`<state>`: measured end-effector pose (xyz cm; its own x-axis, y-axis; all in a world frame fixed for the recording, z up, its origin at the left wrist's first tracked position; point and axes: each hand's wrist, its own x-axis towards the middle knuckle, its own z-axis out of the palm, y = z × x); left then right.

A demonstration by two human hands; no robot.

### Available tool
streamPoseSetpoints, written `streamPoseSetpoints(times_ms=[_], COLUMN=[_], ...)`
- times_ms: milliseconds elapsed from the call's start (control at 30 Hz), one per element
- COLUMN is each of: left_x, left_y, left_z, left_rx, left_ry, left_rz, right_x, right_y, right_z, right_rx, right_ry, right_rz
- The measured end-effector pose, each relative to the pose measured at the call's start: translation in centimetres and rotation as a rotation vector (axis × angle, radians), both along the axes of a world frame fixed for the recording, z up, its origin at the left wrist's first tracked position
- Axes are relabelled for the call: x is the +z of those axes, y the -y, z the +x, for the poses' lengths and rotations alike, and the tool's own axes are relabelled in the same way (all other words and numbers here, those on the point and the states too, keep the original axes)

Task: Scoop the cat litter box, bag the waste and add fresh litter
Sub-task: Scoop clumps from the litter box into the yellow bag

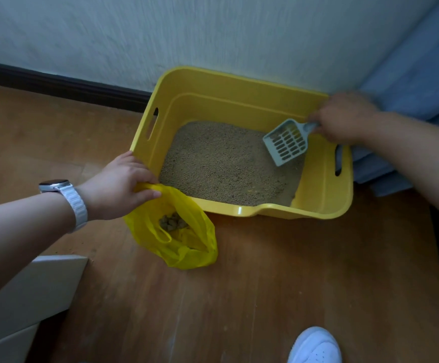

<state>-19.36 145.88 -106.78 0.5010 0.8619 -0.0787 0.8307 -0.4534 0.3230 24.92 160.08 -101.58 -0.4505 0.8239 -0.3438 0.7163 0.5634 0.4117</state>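
The scoop [286, 142] is clasped by its handle in the right grip [344, 117], head low over the litter [221, 166] in the box [239, 100]. The bag [187, 247] (clumps [173, 222] inside) is held by one handle in the left grip [120, 186], just beside the box.

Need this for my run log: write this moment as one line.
left hand: holds yellow plastic bag by handle | right hand: grips grey slotted plastic scoop inside yellow plastic litter box | bag: clumps inside
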Motion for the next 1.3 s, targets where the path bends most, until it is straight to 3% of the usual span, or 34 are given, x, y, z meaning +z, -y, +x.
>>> streamPoseSetpoints(times_ms=[200, 467, 767, 900, 1300], left_x=[-0.6, -1.1, -1.2, -1.3, -1.4], left_y=[0.0, 0.1, 0.1, 0.1, -0.1], left_z=[-0.1, 0.0, 0.3, 0.3, 0.2], left_rx=[-0.028, -0.017, -0.024, -0.026, -0.029], left_ry=[0.032, 0.082, 0.11, 0.1, 0.09], left_rz=[0.047, 0.082, 0.1, 0.105, 0.088], right_x=[-0.8, -1.6, -3.5, -3.7, -7.0], right_y=[-0.9, -1.8, -1.8, -2.1, 1.5], right_z=[-1.6, -2.3, -1.9, -1.7, -2.0], right_rx=[0.068, 0.076, 0.176, 0.143, -0.01], right_ry=[0.272, 0.381, 0.333, 0.342, 0.137], right_rz=[0.073, 0.014, -0.085, -0.186, -0.572])
